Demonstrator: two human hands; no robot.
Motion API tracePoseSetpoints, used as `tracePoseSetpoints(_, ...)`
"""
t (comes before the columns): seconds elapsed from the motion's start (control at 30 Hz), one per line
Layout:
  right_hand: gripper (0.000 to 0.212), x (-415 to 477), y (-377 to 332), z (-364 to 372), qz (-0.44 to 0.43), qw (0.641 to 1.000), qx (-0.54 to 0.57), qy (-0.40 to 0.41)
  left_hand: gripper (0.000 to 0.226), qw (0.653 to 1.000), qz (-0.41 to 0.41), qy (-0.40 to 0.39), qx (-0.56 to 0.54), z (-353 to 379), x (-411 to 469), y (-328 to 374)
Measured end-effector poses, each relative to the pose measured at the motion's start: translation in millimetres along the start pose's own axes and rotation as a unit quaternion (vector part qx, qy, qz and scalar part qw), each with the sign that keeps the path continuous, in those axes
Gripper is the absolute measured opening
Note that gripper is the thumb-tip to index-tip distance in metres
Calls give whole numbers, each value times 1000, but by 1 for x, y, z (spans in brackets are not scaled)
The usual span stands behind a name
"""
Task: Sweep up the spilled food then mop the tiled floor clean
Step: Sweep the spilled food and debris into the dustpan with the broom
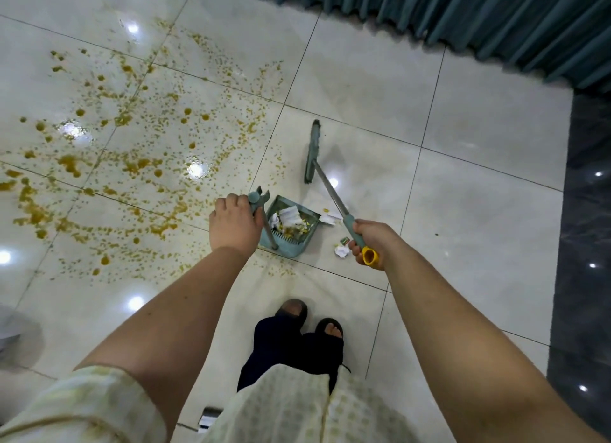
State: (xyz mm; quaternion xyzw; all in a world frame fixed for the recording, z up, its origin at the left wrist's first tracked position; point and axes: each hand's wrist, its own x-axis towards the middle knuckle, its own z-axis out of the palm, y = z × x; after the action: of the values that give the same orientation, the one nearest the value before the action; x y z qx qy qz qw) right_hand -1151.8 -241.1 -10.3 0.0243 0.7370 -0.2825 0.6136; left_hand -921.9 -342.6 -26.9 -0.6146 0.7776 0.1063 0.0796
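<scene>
Your left hand (235, 226) wraps its fingers round the dustpan (291, 229) handle at frame centre, your right hand (372, 242) fists the broom (325, 181) grip, orange spill (115, 151) spreading left.

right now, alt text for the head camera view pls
Seen from above, a person's left hand holds a teal dustpan of scraps upright by its handle, while the right hand grips a broom whose head rests on the tiled floor. Orange-brown spilled food spatters the tiles on the left.
</scene>
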Motion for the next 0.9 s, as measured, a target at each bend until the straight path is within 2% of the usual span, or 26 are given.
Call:
tracePoseSetpoints(0.17, 31, 2, 37, 9, 70, 997, 11, -21, 43, 1000, 6, 6, -10, 1, 0, -3)
tracePoseSetpoints(0.27, 32, -17, 45, -1, 63, 998, 5, -27, 43, 999, 18, 5, -30, 0, -2, -3)
tracePoseSetpoints(0.4, 32, -40, 31, -17, -6, 999, -44, 13, 43, 998, 43, 0, -37, -6, -1, -6)
tracePoseSetpoints(0.5, 33, -55, 21, -29, -44, 996, -71, 39, 44, 994, 104, -16, -1, -14, 7, -4)
tracePoseSetpoints(0.67, 41, -53, 31, -55, -49, 990, -77, 112, 40, 981, 189, -37, 5, -23, 30, -5)
tracePoseSetpoints(0.9, 35, -39, 98, -79, -21, 981, -23, 191, 35, 965, 260, -10, 18, -28, 57, -2)
